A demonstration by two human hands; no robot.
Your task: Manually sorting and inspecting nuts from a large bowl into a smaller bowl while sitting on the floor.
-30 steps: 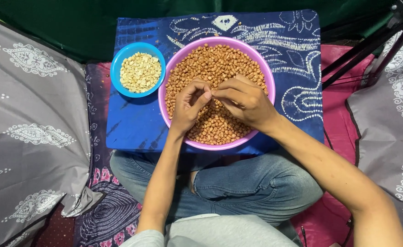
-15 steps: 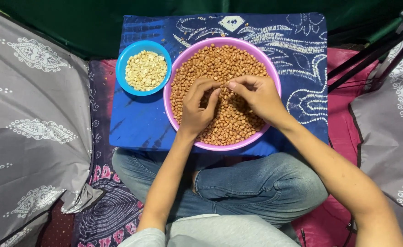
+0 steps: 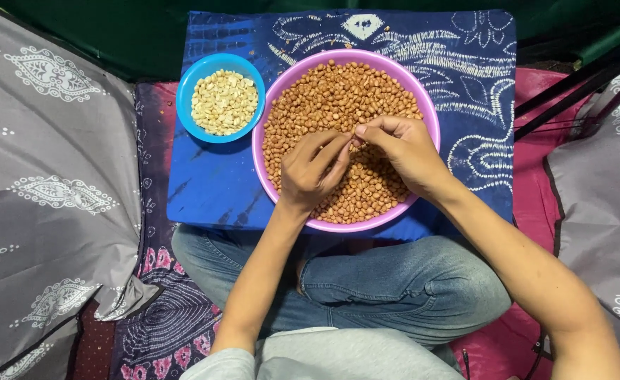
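Nearest you, your crossed legs in blue jeans (image 3: 394,281) fill the bottom of the view, and both bare forearms reach forward over them. Your left forearm runs almost straight up from the near edge; your right forearm comes in on a slant from the near right corner.

Just beyond your knees stands a low table under a blue patterned cloth (image 3: 211,190). On it sits a pink bowl (image 3: 433,119) heaped with brown, skin-on peanuts (image 3: 331,91). Your left hand (image 3: 312,172) hovers over the near half of the bowl, back of the hand up, fingers stretched out and pointing up to the right. Your right hand (image 3: 405,151) is beside it, wrist bent, fingers curled inward to the left, thumb and forefinger narrowed to a pinch. The fingertips of the two hands meet over the middle of the pile; whatever is pinched there is too small to tell.

Further left, touching the pink bowl, a smaller blue bowl (image 3: 187,91) holds pale, skinned peanuts (image 3: 224,102).

Grey patterned fabric (image 3: 49,183) lies at the left.
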